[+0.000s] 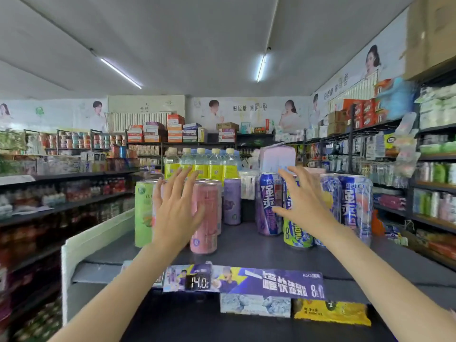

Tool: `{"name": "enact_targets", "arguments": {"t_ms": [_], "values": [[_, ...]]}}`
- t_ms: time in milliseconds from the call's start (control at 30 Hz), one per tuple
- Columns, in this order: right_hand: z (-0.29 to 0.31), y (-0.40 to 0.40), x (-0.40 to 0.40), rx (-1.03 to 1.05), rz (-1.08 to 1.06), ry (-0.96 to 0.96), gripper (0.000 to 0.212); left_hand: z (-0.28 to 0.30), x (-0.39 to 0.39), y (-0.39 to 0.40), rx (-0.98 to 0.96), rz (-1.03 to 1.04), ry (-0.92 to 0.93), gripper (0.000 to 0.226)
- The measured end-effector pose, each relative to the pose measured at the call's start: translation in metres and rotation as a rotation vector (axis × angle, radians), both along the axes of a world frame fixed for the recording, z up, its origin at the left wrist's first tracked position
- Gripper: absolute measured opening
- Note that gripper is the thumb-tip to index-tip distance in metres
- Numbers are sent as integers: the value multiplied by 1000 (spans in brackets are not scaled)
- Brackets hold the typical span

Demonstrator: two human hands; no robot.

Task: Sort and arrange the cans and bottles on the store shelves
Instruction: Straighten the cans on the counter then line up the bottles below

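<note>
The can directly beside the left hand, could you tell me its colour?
Pink can, best seen in the head view.

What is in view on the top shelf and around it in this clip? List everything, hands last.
green can: one, light green, left end of the top shelf
pink cans: at least two, behind the left hand
lilac can: one, further back, centre
blue and purple cans: several, right half of the shelf
bottles: about five, yellow labels, back row
price strip: one, purple, shelf front edge
left hand: fingers spread, before the pink cans
right hand: fingers spread, before the blue cans
</note>
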State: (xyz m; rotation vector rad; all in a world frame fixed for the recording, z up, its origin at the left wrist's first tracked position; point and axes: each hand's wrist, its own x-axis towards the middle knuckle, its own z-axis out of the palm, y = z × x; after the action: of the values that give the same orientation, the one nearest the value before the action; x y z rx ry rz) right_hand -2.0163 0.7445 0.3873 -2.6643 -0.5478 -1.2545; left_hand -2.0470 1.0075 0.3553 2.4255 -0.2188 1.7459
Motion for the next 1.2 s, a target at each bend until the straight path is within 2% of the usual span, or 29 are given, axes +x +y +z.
{"name": "enact_targets", "arguments": {"t_ms": [200,300,367,500,667,900,1200], "values": [[0,55,1,182,315,185,80,-3,5,33,61,-26,-6,55],[10,89,-1,331,542,326,79,-1,7,53,-8,-27,-29,57],[9,111,-2,356,640,442,79,-1,8,65,-90,-30,-9,62],[-6,141,4,318,622,445,72,-3,10,72,-139,-126,88,66],[-3,135,12,349,603,398,60,-7,15,77,-68,-109,7,51],[-6,106,24,424,400,343,61,4,20,73,-40,-61,25,40],[-2,116,19,384,469,374,68,28,18,73,-32,-162,151,43]]}}
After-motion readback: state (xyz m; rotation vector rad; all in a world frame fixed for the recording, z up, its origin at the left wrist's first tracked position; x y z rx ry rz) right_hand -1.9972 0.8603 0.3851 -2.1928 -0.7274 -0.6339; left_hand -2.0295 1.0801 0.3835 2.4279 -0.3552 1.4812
